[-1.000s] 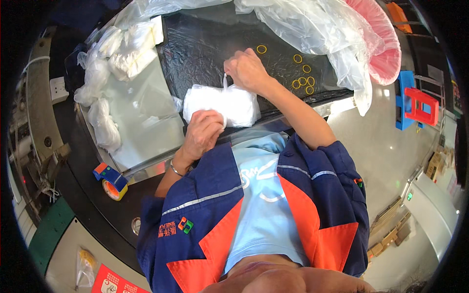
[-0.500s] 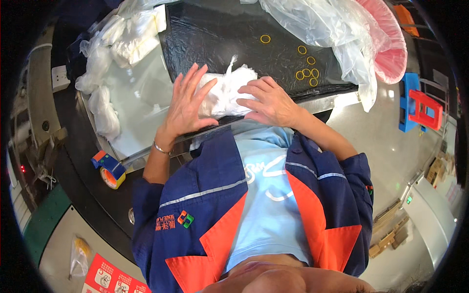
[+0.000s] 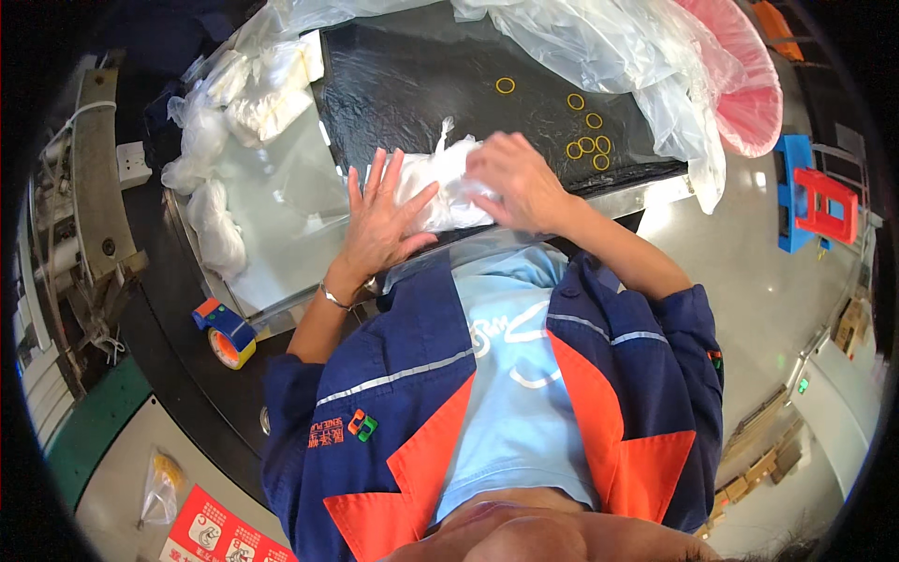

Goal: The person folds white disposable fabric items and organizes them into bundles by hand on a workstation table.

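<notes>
A white plastic bundle (image 3: 448,187) with a twisted tip lies at the near edge of the worktable, on black plastic sheeting (image 3: 403,84). My left hand (image 3: 382,217) is open beside the bundle's left side, fingers spread and thumb apart. At the right end, my right hand (image 3: 524,185) is bent over the bundle. Its fingers are blurred by motion, so its grip cannot be made out. Several thin yellow bands (image 3: 586,145) lie on the sheeting to the right.
More white plastic bundles (image 3: 272,94) line the table's left side. Clear plastic film (image 3: 599,51) drapes over the far right, by a pink plastic-lined container (image 3: 749,103). A tape dispenser (image 3: 225,334) sits at the lower left. Blue and red stools (image 3: 826,204) stand to the right.
My right hand has shifted slightly up and inward over the bundle, its fingers now blurred. My left hand appears lower and farther right, still spread, as the whole view has shifted a little.
</notes>
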Action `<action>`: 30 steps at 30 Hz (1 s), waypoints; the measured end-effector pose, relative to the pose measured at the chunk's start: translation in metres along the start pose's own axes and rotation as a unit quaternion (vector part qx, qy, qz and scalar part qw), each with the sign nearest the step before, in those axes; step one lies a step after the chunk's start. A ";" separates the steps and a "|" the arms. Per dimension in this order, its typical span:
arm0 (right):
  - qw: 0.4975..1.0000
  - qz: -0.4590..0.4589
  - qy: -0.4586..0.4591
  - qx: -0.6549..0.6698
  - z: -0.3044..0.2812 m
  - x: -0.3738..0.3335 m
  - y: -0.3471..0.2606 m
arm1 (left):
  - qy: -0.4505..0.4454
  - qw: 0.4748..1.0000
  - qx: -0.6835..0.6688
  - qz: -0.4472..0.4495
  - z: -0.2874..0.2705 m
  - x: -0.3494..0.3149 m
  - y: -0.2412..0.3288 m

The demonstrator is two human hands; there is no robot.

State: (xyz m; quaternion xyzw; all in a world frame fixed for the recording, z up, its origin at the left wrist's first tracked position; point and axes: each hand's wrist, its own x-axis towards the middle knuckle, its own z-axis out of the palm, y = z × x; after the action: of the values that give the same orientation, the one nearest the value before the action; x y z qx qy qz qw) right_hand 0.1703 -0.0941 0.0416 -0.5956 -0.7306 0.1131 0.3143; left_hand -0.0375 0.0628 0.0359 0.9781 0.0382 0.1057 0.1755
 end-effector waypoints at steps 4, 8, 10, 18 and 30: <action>0.978 0.190 0.058 -0.067 0.028 0.026 0.029 | 0.007 0.999 0.010 0.038 0.000 -0.002 -0.005; 0.957 0.285 -0.050 -0.010 0.032 0.055 0.032 | 0.024 0.998 -0.063 0.007 0.011 -0.010 -0.007; 0.964 0.263 -0.005 0.030 0.035 0.057 0.035 | 0.041 0.995 -0.088 -0.002 0.017 -0.007 -0.005; 0.975 0.220 0.008 -0.028 0.055 0.055 0.019 | 0.086 0.984 -0.153 -0.040 0.031 -0.009 -0.001; 0.993 0.116 -0.011 -0.003 0.045 0.049 0.015 | 0.083 0.981 -0.176 -0.023 0.031 -0.014 0.005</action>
State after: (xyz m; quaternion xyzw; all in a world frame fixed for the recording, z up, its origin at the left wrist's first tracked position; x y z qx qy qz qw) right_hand 0.1512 -0.0342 0.0149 -0.6760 -0.6603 0.1532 0.2892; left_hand -0.0445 0.0457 0.0063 0.9186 0.0564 0.1875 0.3432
